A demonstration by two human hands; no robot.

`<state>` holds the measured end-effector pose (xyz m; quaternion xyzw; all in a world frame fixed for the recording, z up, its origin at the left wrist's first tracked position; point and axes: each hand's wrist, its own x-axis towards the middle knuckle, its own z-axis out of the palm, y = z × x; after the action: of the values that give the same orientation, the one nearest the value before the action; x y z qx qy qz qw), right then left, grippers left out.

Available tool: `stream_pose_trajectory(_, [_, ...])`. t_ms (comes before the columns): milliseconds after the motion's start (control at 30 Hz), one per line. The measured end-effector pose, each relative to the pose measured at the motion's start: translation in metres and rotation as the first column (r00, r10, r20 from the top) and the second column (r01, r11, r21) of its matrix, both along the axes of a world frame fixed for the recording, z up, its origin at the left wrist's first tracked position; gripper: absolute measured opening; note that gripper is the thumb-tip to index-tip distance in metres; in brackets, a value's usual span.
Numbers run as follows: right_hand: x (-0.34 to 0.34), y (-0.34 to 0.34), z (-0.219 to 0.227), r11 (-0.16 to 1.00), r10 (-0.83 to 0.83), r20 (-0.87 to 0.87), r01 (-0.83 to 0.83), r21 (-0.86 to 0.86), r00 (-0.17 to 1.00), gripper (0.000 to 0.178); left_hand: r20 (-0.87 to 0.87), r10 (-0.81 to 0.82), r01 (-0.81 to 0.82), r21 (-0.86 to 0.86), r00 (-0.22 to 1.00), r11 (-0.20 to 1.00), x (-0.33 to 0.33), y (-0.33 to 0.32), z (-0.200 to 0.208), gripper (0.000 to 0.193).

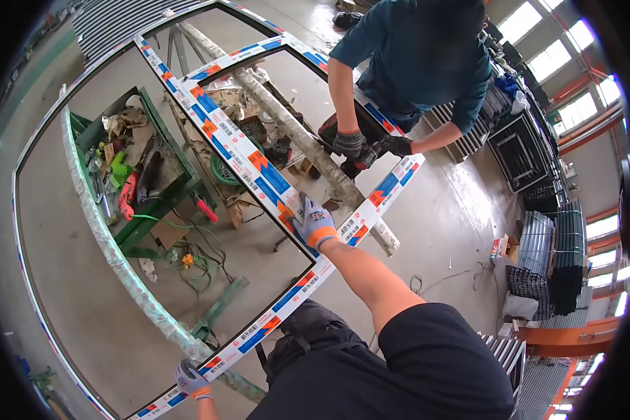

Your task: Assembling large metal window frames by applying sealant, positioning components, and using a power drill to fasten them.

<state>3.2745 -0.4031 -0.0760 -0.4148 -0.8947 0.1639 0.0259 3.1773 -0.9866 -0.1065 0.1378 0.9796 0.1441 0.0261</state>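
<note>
A large window frame wrapped in white, blue and orange protective film spans the view, resting on padded rails. At its near lower edge my left hand, in a grey glove with an orange cuff, has its fingers closed over the frame bar. My right hand, gloved alike, grips the wide middle bar close to the near corner; its fingertips are partly hidden. Across the frame a co-worker in dark gloves holds a red and black power drill near the frame's right-hand section.
Two wrapped support rails run beneath the frame. Below it stands a green tool cart with a red-handled tool and green items, beside a green basket. Cables lie on the floor. Stacked metal profiles line the right side.
</note>
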Motion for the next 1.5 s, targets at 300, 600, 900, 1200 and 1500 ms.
stream_pose_trajectory(300, [-0.002, 0.002, 0.001, 1.0, -0.014, 0.037, 0.015, -0.026, 0.999, 0.076, 0.033, 0.015, -0.015, 0.012, 0.999, 1.0, -0.001, 0.006, 0.005, 0.024])
stream_pose_trajectory(600, [-0.003, 0.003, 0.003, 0.998, -0.01, 0.107, 0.016, -0.059, 0.994, 0.077, -0.03, -0.002, 0.002, 0.009, 1.0, 1.0, 0.002, 0.0, -0.004, 0.023])
stream_pose_trajectory(900, [-0.002, 0.004, -0.001, 0.999, -0.011, 0.059, 0.013, -0.034, 0.998, 0.071, -0.014, -0.004, 0.004, 0.019, 1.0, 1.0, 0.0, 0.001, -0.003, 0.021])
stream_pose_trajectory(1200, [-0.004, 0.004, 0.006, 0.997, -0.015, 0.101, 0.023, -0.076, 0.995, 0.076, 0.004, -0.007, 0.007, 0.0, 1.0, 1.0, 0.0, 0.001, -0.003, 0.021])
stream_pose_trajectory(1500, [-0.004, 0.003, 0.008, 0.996, -0.023, 0.092, 0.031, -0.087, 0.996, 0.077, -0.022, -0.007, 0.007, 0.0, 1.0, 1.0, 0.001, 0.001, -0.003, 0.021])
